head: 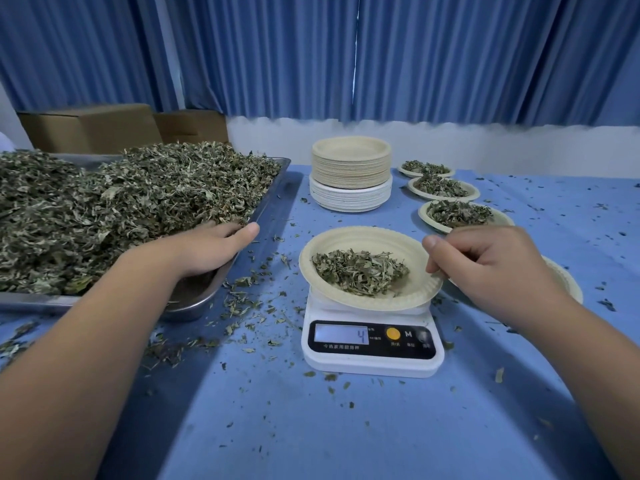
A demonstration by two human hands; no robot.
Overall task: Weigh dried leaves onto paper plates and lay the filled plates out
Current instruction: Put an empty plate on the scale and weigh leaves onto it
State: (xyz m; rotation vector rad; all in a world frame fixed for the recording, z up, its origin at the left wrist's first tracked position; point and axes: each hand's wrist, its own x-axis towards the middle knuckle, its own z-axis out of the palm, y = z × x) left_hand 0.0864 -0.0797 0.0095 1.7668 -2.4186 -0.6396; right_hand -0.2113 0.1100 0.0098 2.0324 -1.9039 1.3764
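Weighing: a paper plate (408, 296) of dried leaves (360, 271) is seated on the scale (372, 362); 4 is displayed.
Right grip (491, 265): the plate rim is pinched at its right edge, judged to steady it or ready a lift.
Left grip (207, 247): laid on the leaf pile (121, 209) in the tray (194, 306), fingertips buried; clenched or released cannot be told. Judged placed for a top-up.
Filled plates (472, 194): three set in a row at the bench (346, 427) rear right, beside the plate stack (351, 168).
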